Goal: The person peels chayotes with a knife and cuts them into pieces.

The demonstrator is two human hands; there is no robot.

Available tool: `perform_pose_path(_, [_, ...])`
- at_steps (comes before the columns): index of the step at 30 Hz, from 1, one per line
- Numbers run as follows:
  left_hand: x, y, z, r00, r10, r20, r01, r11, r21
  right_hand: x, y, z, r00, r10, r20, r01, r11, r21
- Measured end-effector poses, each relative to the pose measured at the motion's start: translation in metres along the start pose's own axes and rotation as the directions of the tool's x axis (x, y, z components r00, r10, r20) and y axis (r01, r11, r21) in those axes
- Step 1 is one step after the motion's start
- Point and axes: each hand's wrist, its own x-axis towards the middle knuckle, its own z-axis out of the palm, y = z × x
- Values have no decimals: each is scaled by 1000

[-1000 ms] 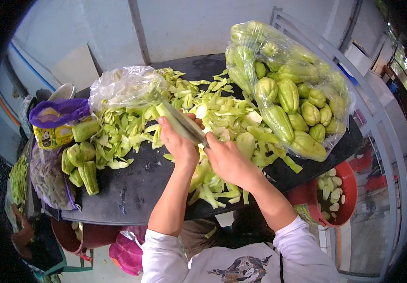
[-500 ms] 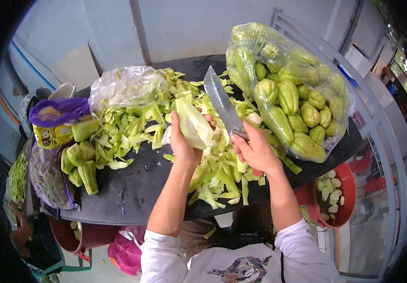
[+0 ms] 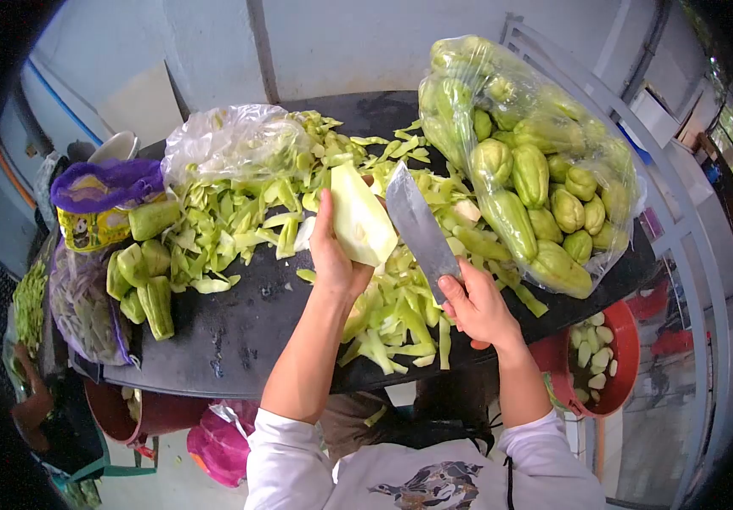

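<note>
My left hand (image 3: 337, 262) is closed around a pale, peeled chayote (image 3: 361, 217), its thumb along the left side and a broad flat face showing. In my right hand (image 3: 477, 308) is a knife (image 3: 420, 223) with a wide blade, gripped by the handle and pointing up and away. The blade's tip is just right of the chayote. Beneath both hands a heap of green peelings (image 3: 396, 327) spreads over the dark table (image 3: 239, 319).
A clear bag of whole chayotes (image 3: 545, 183) stands on the right. Several chayotes (image 3: 149, 285) lie left, beside a purple net bag (image 3: 86, 302). A crumpled plastic bag (image 3: 230, 144) rests behind. Below the right edge, a red bucket (image 3: 628, 361) holds pale pieces in liquid.
The chayote in my left hand has turned, so its flat face shows more. My right hand and the knife have moved slightly right and down in view, and the view has shifted a little.
</note>
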Motion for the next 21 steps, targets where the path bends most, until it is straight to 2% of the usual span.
perform_pose_path(2, [-1,-1,4,998,14,-67,-12,999,33,0,1,1,1000,6,10,-6,1000,9])
perform_pose_path(11, [-4,0,8,993,12,-117,-12,1000,7,3,12,7,999,-40,24,38,997,69])
perform_pose_path(18, [-4,-1,5,998,33,-50,-31,999,29,1,11,7,999,-45,15,43,994,96])
perform_pose_path(21, [-5,-2,11,990,28,-139,-26,1000,16,1,12,7,999,-48,18,46,995,90])
